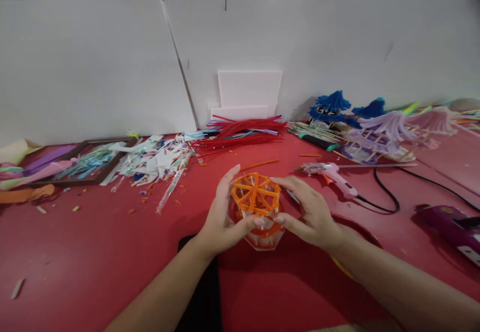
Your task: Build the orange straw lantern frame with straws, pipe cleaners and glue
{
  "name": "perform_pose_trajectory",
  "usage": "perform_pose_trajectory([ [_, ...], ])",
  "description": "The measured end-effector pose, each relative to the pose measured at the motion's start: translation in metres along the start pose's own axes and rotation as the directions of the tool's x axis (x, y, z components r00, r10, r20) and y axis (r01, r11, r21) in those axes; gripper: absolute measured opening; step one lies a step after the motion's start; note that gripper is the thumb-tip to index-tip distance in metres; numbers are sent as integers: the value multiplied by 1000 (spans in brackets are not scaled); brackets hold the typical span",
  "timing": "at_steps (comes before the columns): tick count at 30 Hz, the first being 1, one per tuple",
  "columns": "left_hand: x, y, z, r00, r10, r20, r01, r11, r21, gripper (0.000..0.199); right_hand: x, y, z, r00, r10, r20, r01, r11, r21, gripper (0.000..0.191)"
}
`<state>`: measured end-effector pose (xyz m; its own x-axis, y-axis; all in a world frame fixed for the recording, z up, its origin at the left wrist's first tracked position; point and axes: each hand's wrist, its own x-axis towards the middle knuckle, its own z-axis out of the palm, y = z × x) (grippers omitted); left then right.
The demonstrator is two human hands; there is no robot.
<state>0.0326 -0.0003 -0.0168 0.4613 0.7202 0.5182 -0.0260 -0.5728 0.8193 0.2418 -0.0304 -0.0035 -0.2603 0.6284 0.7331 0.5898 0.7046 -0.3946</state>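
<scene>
Between my two hands is a small orange craft model (256, 192) with a spoked, wheel-like top and a pale, many-sided base edged in orange. My left hand (225, 222) curves round its left side, the thumb pressed near the front of the upper tier. On the other side my right hand (309, 212) grips it, thumb at the front and fingers by the top rim. Whether the base rests on the red table (112, 257) or is lifted a little, I cannot tell. The palms hide parts of both sides.
A pink glue gun (339, 179) lies to the right, with a purple tool (450, 229) beyond my right forearm. Blue and lilac tiered models (378, 132) stand at the back right. Red fuzzy stems (243, 134) and white scraps (157, 159) lie behind. A black flat object (204, 292) is under my left forearm.
</scene>
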Motion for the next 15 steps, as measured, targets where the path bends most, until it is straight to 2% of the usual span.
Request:
perform_pose_trajectory([
  [2,1,-3,-1,999,51,-10,-50,998,23,78,1,0,-1,1000,10,-22,-9,1000,20,39],
  [5,4,-5,-6,985,159,-67,-143,970,199,70,2,0,-2,997,45,-67,-42,998,44,29],
  [8,6,-1,-11,956,290,-35,-245,864,440,54,1,1,-2,987,105,-117,-99,993,58,18],
  [10,7,4,-13,932,363,11,-310,781,543,40,0,2,0,981,130,-143,-119,990,80,11],
  [12,8,8,-13,914,403,42,-355,747,562,33,-1,3,1,976,149,-159,-131,984,121,7],
  [15,7,11,-12,927,376,-1,-321,793,518,29,-1,3,4,952,241,-190,-208,962,176,14],
])
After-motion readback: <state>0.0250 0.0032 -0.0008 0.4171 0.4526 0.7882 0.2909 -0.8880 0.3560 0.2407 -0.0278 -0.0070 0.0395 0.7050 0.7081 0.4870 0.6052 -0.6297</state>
